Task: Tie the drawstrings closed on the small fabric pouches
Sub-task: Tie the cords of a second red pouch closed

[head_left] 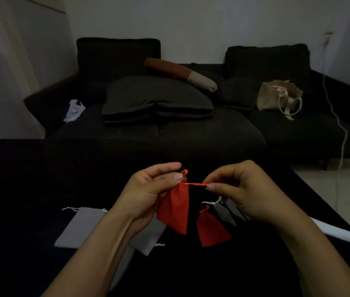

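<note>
On the dark bench (30,189), nearest the viewer, a flat grey pouch (77,227) with white drawstrings is laid out, its mouth apparently unclosed. Just beside the right wrist a second red pouch (211,229) with a cinched, knotted neck is seen, and behind it dark grey pouches (225,212) with white cords; these appear to have been set aside as finished work. A white roll (339,233) lies at the bench's right edge.

Above the bench a red pouch (175,207) is held hanging. Its gathered neck is pinched in the grip of the left hand (150,194), thumb against forefinger, evidently to keep the mouth closed. The orange drawstring (195,184) is pinched by the right hand (240,189) and drawn sideways, taut, presumably to tighten a knot. A small loop (184,172) stands above the neck.

Beyond, a black sofa (191,129) carries a dark cushion (156,97) and a beige tote bag (279,96)
</note>
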